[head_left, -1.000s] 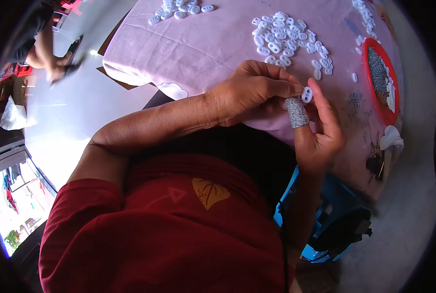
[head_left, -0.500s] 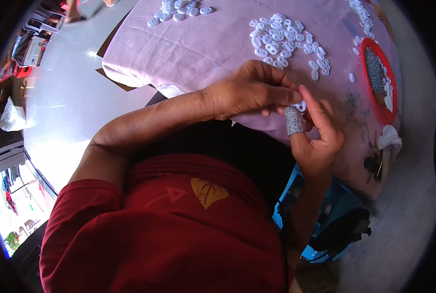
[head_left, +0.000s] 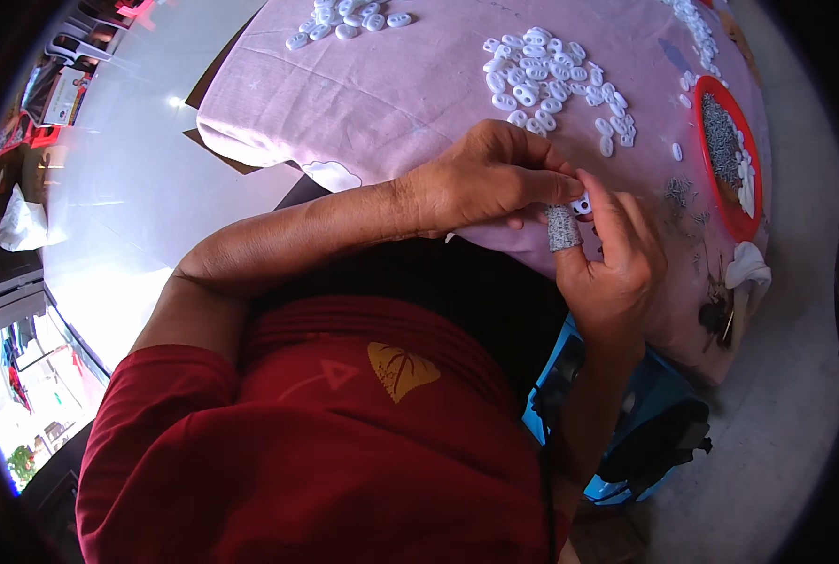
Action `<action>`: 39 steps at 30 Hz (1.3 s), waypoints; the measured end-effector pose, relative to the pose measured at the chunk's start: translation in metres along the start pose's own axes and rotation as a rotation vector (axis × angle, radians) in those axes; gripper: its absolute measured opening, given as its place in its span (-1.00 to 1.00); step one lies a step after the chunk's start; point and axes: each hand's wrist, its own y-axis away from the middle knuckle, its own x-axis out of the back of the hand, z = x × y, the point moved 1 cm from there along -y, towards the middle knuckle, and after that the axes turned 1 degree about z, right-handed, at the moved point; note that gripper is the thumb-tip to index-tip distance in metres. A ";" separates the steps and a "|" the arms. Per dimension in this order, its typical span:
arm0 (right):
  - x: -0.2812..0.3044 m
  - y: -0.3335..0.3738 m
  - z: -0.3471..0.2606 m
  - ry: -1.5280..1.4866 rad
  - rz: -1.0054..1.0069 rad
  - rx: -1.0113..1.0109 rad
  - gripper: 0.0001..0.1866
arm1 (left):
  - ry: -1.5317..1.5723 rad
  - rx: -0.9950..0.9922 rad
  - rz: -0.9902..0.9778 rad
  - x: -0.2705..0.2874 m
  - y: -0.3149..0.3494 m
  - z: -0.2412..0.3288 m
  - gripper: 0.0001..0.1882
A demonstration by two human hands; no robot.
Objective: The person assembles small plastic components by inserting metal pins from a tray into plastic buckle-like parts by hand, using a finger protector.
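Note:
Both my hands meet over the near edge of the cloth-covered table. Between their fingertips is a small white oval plastic piece with holes (head_left: 582, 204). My left hand (head_left: 490, 179) pinches it from the left, thumb on top. From the right, my right hand (head_left: 617, 244) grips it with thumb and index finger. A grey knitted cover (head_left: 563, 228) wraps the right thumb. Fingers hide much of the piece. Beyond my hands lies a pile of similar white oval pieces (head_left: 535, 70), some with two holes showing.
A red basin (head_left: 755, 221) with small grey metal pieces and some white ones stands at the right. Loose metal pieces (head_left: 680, 193) lie beside it on the pink cloth (head_left: 372, 103). More white ovals (head_left: 346, 31) are at the far left. A blue object (head_left: 659, 376) sits below the table edge.
My hands have barely shifted; the white piece is turned slightly between the fingers and shows dark holes. The person's foot at the upper left has gone out of view.

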 end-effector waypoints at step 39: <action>0.014 -0.015 -0.006 0.086 -0.268 0.042 -0.79 | 0.059 -0.106 0.021 -0.002 0.004 -0.015 -0.92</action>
